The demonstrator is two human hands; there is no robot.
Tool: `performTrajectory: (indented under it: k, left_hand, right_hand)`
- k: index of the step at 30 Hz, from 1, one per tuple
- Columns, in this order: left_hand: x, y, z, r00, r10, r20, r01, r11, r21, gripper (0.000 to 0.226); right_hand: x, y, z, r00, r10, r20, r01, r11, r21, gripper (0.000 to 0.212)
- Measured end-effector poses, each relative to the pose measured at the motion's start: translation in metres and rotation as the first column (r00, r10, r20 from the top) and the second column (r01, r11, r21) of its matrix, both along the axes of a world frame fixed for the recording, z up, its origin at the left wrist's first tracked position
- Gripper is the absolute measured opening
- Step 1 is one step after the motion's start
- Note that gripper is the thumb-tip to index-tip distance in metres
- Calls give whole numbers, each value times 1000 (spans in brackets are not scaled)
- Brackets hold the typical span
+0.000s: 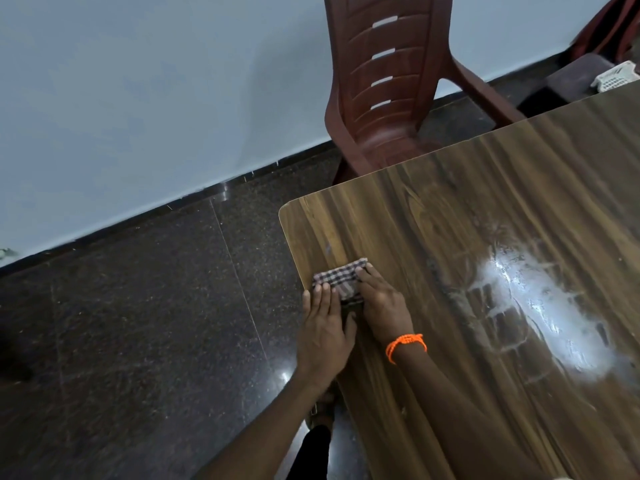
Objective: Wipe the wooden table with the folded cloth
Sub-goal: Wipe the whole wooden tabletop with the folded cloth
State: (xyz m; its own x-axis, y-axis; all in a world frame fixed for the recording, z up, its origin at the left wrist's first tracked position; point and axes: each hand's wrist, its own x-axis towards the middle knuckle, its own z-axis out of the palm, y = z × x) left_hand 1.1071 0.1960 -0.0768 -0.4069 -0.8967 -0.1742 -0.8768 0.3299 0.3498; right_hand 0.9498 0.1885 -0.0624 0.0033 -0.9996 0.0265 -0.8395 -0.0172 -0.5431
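Note:
A folded checked cloth [341,280] lies on the wooden table [450,220], right at its left edge near the corner. My left hand [323,336] rests flat with its fingertips on the cloth's near left part, the palm hanging past the table edge. My right hand [382,304], with an orange thread band on the wrist, presses flat on the cloth's right side. Both hands cover the cloth's near half. A pale smeared patch [540,306] shines on the table to the right of the hands.
A maroon plastic chair [388,84] stands at the table's far edge against a pale wall. Dark polished stone floor [145,323] spreads to the left. A dark stool with a white object [614,77] sits at the far right.

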Motion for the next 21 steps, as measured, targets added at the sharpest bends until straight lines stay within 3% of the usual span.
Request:
performTrajectory:
  k: [8, 13, 16, 19, 21]
  left_hand:
    - [52, 42, -4, 999, 15, -47, -13, 999, 34, 77]
    - [24, 55, -5, 996, -87, -26, 87, 996, -1, 73]
    - [-4, 29, -2, 993, -116, -25, 116, 993, -7, 74]
    - [-21, -16, 1, 988, -152, 36, 154, 987, -44, 73]
    - [-22, -50, 2, 982, -167, 83, 173, 983, -63, 72]
  right_hand:
    - [34, 40, -13, 992, 118, 52, -115, 992, -57, 34]
    - [3, 69, -18, 997, 25, 67, -22, 998, -54, 35]
    - [-17, 54, -18, 997, -58, 47, 61, 996, -63, 35]
    - [-28, 11, -13, 984, -164, 65, 166, 986, -33, 50]
    - [-30, -21, -10, 987, -146, 66, 148, 989, -22, 47]
